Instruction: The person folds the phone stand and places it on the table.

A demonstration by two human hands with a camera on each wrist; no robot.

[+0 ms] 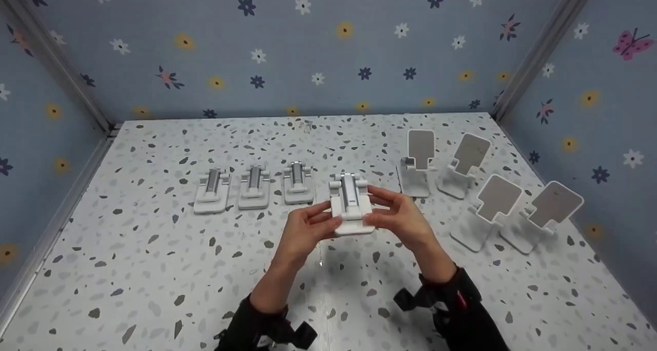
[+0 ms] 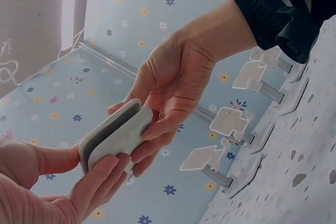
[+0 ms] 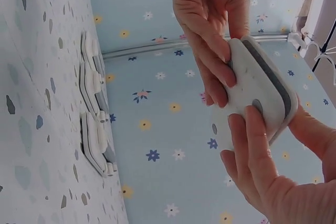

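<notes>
Both hands hold a white folded phone stand (image 1: 351,207) above the table, its silver hinge arm facing up in the head view. My left hand (image 1: 302,232) grips its left edge, thumb on top and fingers beneath. On the opposite edge, my right hand (image 1: 403,220) pinches it in the same way. From the left wrist view, the stand (image 2: 116,135) appears as two stacked plates with a dark gap between them. Fingers of both hands lie across its underside in the right wrist view, where the stand (image 3: 260,87) is tilted.
Three folded phone stands (image 1: 254,188) lie in a row on the speckled white table (image 1: 154,269), left of the hands. Several unfolded phone stands (image 1: 497,199) stand at the right with their grey-faced plates raised. Flower-patterned panels (image 1: 287,48) enclose the table's back and sides.
</notes>
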